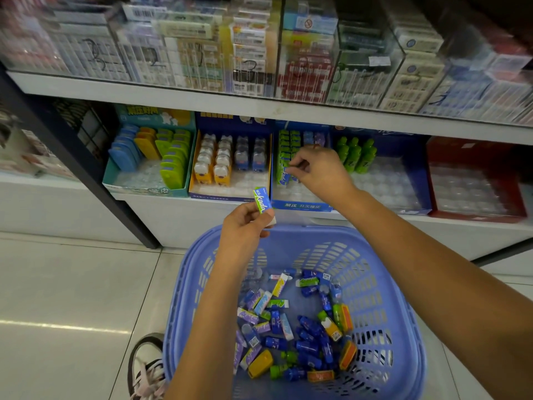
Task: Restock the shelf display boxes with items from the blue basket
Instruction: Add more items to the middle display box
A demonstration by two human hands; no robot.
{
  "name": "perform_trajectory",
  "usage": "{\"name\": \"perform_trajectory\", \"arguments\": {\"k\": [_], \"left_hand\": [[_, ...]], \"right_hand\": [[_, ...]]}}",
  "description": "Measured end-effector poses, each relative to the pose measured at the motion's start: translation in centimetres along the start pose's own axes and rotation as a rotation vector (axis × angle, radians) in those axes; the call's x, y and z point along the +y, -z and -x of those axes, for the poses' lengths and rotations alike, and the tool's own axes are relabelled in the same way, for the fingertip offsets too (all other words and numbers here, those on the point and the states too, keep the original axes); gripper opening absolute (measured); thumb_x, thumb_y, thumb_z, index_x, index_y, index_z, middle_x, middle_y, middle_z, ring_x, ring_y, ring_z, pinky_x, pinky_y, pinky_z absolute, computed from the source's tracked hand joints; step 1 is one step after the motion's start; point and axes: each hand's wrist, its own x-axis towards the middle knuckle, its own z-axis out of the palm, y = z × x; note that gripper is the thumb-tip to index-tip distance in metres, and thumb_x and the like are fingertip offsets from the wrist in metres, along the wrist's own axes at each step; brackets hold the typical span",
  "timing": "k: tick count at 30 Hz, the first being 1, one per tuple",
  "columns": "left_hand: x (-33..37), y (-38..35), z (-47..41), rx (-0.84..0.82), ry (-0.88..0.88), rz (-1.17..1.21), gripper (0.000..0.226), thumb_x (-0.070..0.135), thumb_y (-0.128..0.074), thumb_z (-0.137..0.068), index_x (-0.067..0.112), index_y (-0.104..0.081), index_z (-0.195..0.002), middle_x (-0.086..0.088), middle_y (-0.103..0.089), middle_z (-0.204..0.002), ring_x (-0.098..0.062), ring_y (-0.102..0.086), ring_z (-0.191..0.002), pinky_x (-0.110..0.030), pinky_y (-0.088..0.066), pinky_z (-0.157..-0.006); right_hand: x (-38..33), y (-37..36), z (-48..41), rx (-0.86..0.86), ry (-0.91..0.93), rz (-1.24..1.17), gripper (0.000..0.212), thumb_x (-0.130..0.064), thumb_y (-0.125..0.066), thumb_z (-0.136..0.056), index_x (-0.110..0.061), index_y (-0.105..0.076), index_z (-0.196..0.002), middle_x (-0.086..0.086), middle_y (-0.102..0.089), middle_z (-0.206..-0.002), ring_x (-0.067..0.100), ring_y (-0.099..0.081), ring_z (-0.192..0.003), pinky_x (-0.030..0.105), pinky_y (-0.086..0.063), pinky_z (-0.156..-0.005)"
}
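The blue basket (pixel 383 284) stands on the floor below me, holding several small erasers in green, blue, purple and orange. My left hand (pixel 245 229) grips a green eraser (pixel 262 202) above the basket's far rim. My right hand (pixel 318 171) reaches into the blue display box (pixel 302 205) on the lower shelf, fingers curled and pinching at a green eraser (pixel 284 176) standing in the box's left rows. Green erasers fill the box's left columns; a few blue and purple ones stand at its back.
Left of that box sit a yellow-sided box (pixel 230 194) of bear-shaped items and a teal box (pixel 138 189) of flat cases. To the right are green bottles (pixel 356 154) and a red box (pixel 476 180). Clear cases line the upper shelf. My shoe (pixel 147 365) is beside the basket.
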Motion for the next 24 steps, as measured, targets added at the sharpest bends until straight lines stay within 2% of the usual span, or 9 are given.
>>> {"name": "perform_trajectory", "arguments": {"k": [6,9,11,12,14,16,18,21,24], "left_hand": [[-0.2,-0.4,0.2,-0.024,-0.038,-0.034,0.018,0.016,-0.062,-0.091,0.018,-0.065,-0.109,0.000,-0.067,-0.081,-0.005,-0.066,-0.068,-0.013,-0.050,-0.058],[-0.3,-0.6,0.2,-0.016,-0.080,-0.119,0.018,0.018,-0.064,-0.090,0.021,-0.064,-0.108,0.001,-0.067,-0.082,-0.007,-0.065,-0.069,-0.012,-0.050,-0.058],[-0.3,-0.8,0.1,0.008,-0.107,-0.175,0.019,0.018,-0.066,-0.088,0.017,-0.064,-0.107,0.003,-0.066,-0.085,-0.009,-0.063,-0.071,-0.013,-0.051,-0.061],[-0.2,-0.9,0.0,0.010,-0.118,-0.196,0.020,0.018,-0.067,-0.087,0.014,-0.064,-0.107,0.001,-0.067,-0.088,-0.011,-0.063,-0.075,-0.016,-0.052,-0.065],[0.1,-1.3,-0.2,-0.011,-0.166,-0.265,0.025,0.018,-0.067,-0.087,0.009,-0.063,-0.110,-0.003,-0.067,-0.094,-0.017,-0.063,-0.085,-0.025,-0.054,-0.075],[0.5,-1.9,-0.4,-0.023,-0.233,-0.364,0.027,0.020,-0.066,-0.089,0.011,-0.062,-0.113,0.000,-0.067,-0.099,-0.016,-0.063,-0.090,-0.030,-0.054,-0.082],[0.6,-2.5,-0.6,-0.012,-0.290,-0.428,0.038,0.021,-0.061,-0.092,0.014,-0.055,-0.128,0.002,-0.064,-0.114,-0.013,-0.060,-0.101,-0.027,-0.051,-0.090],[0.2,-3.4,-0.7,-0.100,-0.353,-0.619,0.058,0.026,-0.054,-0.096,0.018,-0.029,-0.148,-0.001,-0.039,-0.149,-0.016,-0.039,-0.134,-0.022,-0.033,-0.104],[-1.0,-4.0,-0.6,-0.231,-0.412,-0.955,0.063,0.024,-0.051,-0.098,0.013,-0.019,-0.151,-0.006,-0.021,-0.157,-0.021,-0.020,-0.145,-0.028,-0.024,-0.113]], "right_hand": [[-0.4,-0.6,0.4,0.008,0.045,0.050,0.017,-0.018,-0.068,-0.085,-0.002,-0.071,-0.089,0.010,-0.061,-0.110,0.022,-0.060,-0.088,0.024,-0.044,-0.076],[-0.6,0.4,0.1,-0.040,-0.001,0.032,0.019,-0.021,-0.067,-0.085,-0.007,-0.071,-0.098,0.005,-0.058,-0.108,0.015,-0.056,-0.086,0.022,-0.044,-0.080],[-1.1,1.2,0.8,-0.071,-0.097,-0.178,0.019,-0.022,-0.068,-0.085,-0.012,-0.070,-0.101,-0.009,-0.059,-0.090,0.004,-0.052,-0.070,0.014,-0.043,-0.071],[-1.4,1.7,1.5,-0.139,-0.167,-0.361,0.017,-0.022,-0.069,-0.085,-0.014,-0.069,-0.100,-0.014,-0.061,-0.081,0.003,-0.055,-0.065,0.016,-0.046,-0.066],[-1.9,2.4,2.8,-0.289,-0.232,-0.644,0.010,-0.017,-0.071,-0.083,-0.017,-0.069,-0.093,-0.011,-0.068,-0.073,0.006,-0.064,-0.063,0.020,-0.054,-0.065],[-1.8,2.9,3.5,-0.292,-0.213,-0.720,0.010,-0.011,-0.072,-0.081,-0.018,-0.069,-0.088,-0.006,-0.070,-0.074,0.006,-0.067,-0.066,0.017,-0.055,-0.066],[-1.4,3.3,3.3,-0.165,-0.225,-0.722,0.013,-0.009,-0.072,-0.080,-0.018,-0.067,-0.086,-0.003,-0.069,-0.075,0.006,-0.067,-0.066,0.016,-0.054,-0.064],[0.0,3.4,2.4,0.077,-0.246,-0.475,0.014,-0.011,-0.073,-0.080,-0.017,-0.064,-0.088,-0.003,-0.066,-0.081,0.011,-0.064,-0.074,0.017,-0.053,-0.072],[0.5,2.5,1.7,0.077,-0.187,-0.272,0.016,-0.013,-0.071,-0.082,-0.010,-0.067,-0.098,0.004,-0.068,-0.091,0.014,-0.063,-0.082,0.019,-0.050,-0.077]]}}
